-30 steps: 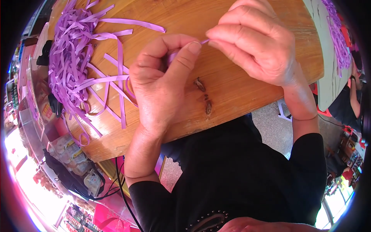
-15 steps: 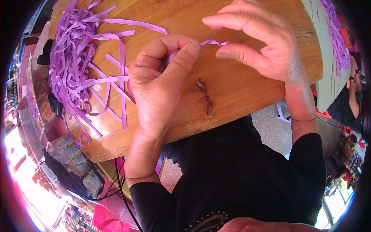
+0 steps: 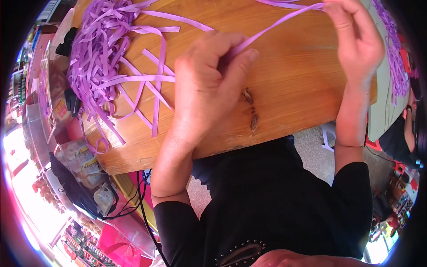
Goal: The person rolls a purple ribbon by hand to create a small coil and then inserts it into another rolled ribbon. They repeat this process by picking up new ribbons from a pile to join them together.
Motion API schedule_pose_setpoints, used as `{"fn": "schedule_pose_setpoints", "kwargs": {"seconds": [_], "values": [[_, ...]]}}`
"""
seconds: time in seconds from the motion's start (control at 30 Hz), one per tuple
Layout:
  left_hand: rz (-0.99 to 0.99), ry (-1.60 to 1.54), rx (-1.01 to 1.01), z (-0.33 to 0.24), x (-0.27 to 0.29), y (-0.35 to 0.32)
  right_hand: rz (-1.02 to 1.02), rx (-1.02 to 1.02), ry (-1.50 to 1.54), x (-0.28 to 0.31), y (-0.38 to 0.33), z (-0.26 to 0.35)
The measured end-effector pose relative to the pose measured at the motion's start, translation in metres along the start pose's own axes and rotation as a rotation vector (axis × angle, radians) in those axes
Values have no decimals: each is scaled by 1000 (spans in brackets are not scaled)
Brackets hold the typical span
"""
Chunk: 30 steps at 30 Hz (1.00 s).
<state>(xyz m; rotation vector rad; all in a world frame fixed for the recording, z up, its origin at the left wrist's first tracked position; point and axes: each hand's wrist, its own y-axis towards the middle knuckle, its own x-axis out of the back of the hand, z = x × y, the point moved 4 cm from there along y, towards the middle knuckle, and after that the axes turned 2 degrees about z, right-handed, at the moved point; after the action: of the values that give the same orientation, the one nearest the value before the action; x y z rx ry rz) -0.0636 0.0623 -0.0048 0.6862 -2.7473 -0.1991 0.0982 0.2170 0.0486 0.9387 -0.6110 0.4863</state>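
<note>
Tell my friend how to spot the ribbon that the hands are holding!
Find the wooden table, then look just over it. A narrow purple ribbon runs from the left hand to the right hand. The ribbon pile at the table's left looks alike, but only this strip stretches between both hands.

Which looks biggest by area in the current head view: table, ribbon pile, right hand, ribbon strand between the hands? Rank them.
1. Table
2. Ribbon pile
3. Right hand
4. Ribbon strand, long but thin

Apparent size only; nearness to the camera may enlarge the hand.
</note>
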Motion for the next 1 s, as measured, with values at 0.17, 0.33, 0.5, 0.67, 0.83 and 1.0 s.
{"fn": "schedule_pose_setpoints", "kwargs": {"seconds": [0.17, 0.33, 0.5, 0.67, 0.83, 1.0], "values": [[19, 178, -72, -7, 20, 5, -375, -64, 156, 7, -1, -52], [-65, -270, 199, -12, 19, 2, -421, -153, 228, 12, 1, -60], [-86, -294, 176, -10, 19, -1, -311, 19, -12, 0, 20, 20], [-35, -397, 197, -10, 9, -1, -46, 479, 29, -19, 9, 47], [65, -612, 223, -13, 2, 0, 68, 528, 149, -43, -8, 54], [89, -307, 90, -14, 7, -3, 98, 506, 234, -39, -11, 52]]}}
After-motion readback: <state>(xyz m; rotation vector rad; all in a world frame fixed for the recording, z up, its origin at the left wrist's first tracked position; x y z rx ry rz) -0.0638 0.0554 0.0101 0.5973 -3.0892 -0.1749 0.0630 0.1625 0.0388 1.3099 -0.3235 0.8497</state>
